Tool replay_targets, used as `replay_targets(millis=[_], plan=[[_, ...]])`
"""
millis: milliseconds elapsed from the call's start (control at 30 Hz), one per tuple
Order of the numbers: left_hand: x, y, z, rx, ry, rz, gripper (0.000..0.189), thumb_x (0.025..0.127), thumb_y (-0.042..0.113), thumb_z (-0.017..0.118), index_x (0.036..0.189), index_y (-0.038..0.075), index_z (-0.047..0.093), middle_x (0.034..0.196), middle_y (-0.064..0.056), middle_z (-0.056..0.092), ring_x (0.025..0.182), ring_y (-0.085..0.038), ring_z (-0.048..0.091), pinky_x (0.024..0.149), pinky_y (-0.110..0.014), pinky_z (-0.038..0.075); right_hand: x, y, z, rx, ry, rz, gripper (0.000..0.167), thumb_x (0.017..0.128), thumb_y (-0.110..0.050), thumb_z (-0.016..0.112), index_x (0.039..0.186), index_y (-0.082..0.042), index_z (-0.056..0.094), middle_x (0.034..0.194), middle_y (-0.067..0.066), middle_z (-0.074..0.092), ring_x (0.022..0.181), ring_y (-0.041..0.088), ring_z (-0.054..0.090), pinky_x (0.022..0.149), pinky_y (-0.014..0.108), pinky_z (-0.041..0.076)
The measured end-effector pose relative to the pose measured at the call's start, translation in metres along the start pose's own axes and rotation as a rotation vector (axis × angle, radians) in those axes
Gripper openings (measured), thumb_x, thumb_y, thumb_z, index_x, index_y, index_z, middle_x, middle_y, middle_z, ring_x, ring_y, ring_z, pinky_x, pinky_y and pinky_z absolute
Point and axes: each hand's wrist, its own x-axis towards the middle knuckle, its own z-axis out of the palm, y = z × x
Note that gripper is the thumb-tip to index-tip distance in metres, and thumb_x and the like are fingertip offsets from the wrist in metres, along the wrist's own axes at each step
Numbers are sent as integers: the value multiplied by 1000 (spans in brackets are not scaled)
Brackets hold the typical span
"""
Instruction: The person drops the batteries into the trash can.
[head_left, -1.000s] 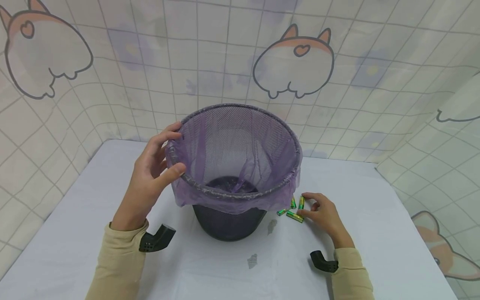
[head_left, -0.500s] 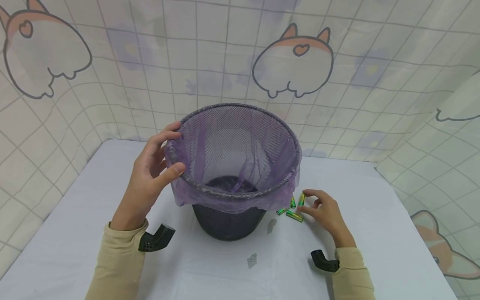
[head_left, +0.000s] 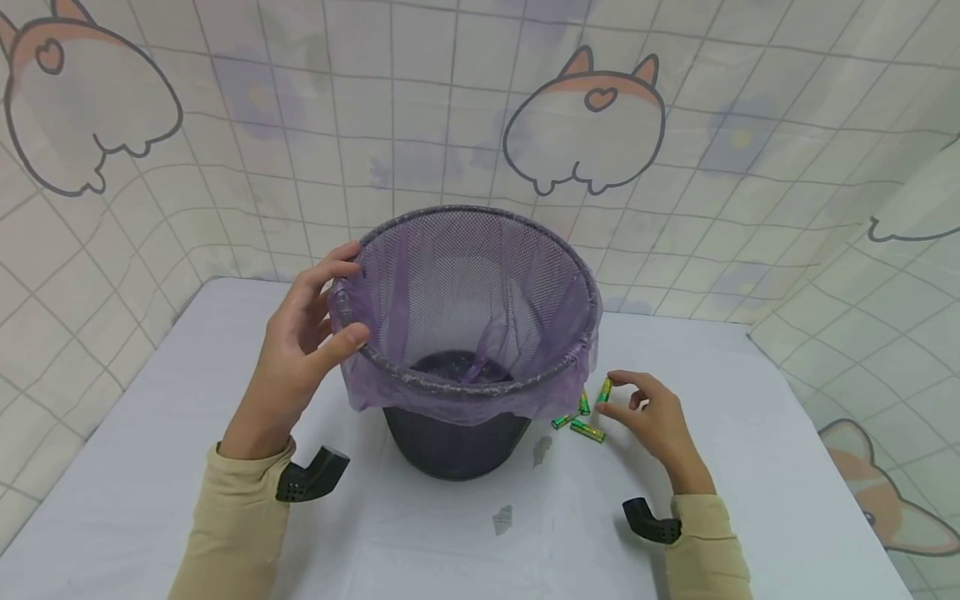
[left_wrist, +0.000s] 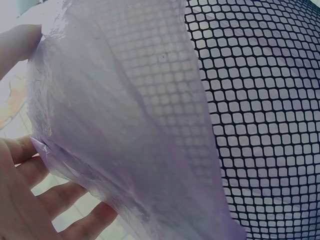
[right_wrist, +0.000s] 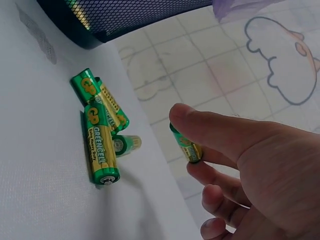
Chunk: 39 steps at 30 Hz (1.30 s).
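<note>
A black mesh wastebasket (head_left: 457, 450) stands upright on the table, its rim covered by a purple bin liner (head_left: 465, 410) folded over the outside. My left hand (head_left: 296, 358) grips the rim at its left side, thumb near the front and fingers behind; the left wrist view shows the fingers against the thin liner (left_wrist: 100, 100). To the right of the basket, my right hand (head_left: 656, 425) pinches a green and gold battery (right_wrist: 188, 146) between thumb and fingers, just above the table. Several similar batteries (right_wrist: 101, 145) lie close together on the cloth beside it.
The table (head_left: 420, 550) has a white cover with two grey marks (head_left: 503, 520) in front of the basket. A tile-patterned curtain (head_left: 435, 100) with cartoon animals rises behind and at both sides.
My right hand has lifted one battery off the table, moving slightly up and away from the others. The left hand keeps its grip on the rim.
</note>
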Motion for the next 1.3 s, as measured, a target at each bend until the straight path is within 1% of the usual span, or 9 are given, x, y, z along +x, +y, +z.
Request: replay_targets(millis=[167, 267, 367, 600, 833, 1000, 1067, 1200, 1300], plan=[[0, 1, 0, -26, -2, -2, 54, 88, 2, 59, 139, 9, 43, 158, 2, 30, 145, -28, 31, 113, -54, 23, 0, -2, -2, -16, 38, -32, 48, 80, -26, 78, 124, -13, 63, 114, 9, 65, 77, 14, 44, 64, 24, 37], [0, 1, 0, -19, -2, 0, 54, 88, 3, 59, 139, 10, 43, 158, 2, 30, 145, -28, 30, 114, -58, 21, -1, -4, -3, -24, 61, -45, 48, 79, -25, 79, 123, -14, 64, 112, 8, 65, 77, 14, 44, 66, 24, 37], [0, 0, 0, -21, -3, 2, 54, 88, 3, 59, 139, 10, 43, 158, 2, 30, 145, -28, 30, 114, -58, 21, -1, -7, -5, -33, 76, -47, 48, 79, -25, 79, 123, -14, 64, 112, 9, 66, 78, 14, 44, 67, 24, 37], [0, -1, 0, -21, -2, 3, 54, 88, 2, 59, 139, 10, 43, 158, 2, 30, 144, -28, 31, 113, -52, 24, -4, -16, -12, -36, 126, -61, 49, 79, -25, 79, 124, -14, 64, 113, 7, 65, 79, 13, 44, 69, 21, 37], [0, -1, 0, -38, -2, 2, 54, 88, 2, 60, 139, 9, 43, 157, 2, 30, 143, -27, 33, 110, -38, 30, -6, -26, -19, -24, 159, -86, 50, 78, -21, 80, 124, -15, 64, 113, 5, 65, 78, 13, 46, 68, 17, 35], [0, -2, 0, -56, -6, 17, 55, 88, 0, 59, 139, 8, 42, 158, 0, 29, 145, -28, 30, 112, -40, 28, -9, -33, -24, -9, 175, -90, 51, 78, -20, 80, 126, -16, 63, 113, 3, 64, 81, 21, 49, 67, 17, 35], [0, -3, 0, -61, -8, 23, 55, 87, 0, 59, 139, 8, 43, 158, -1, 29, 145, -28, 30, 112, -40, 27, -10, -36, -26, -2, 178, -92, 51, 79, -20, 80, 126, -16, 63, 114, 3, 64, 82, 20, 49, 67, 17, 35], [0, -2, 0, -54, -11, 25, 54, 88, -1, 59, 139, 9, 43, 158, -1, 29, 145, -28, 30, 113, -42, 27, -13, -41, -29, 1, 193, -108, 51, 79, -20, 79, 127, -16, 63, 113, 2, 64, 80, 12, 46, 67, 17, 35], [-1, -2, 0, -39, -9, 17, 55, 88, 0, 59, 139, 9, 43, 158, 0, 29, 145, -28, 30, 113, -46, 26, -15, -47, -31, 6, 208, -122, 50, 79, -20, 79, 127, -17, 63, 110, 1, 63, 78, 6, 44, 67, 17, 35]])
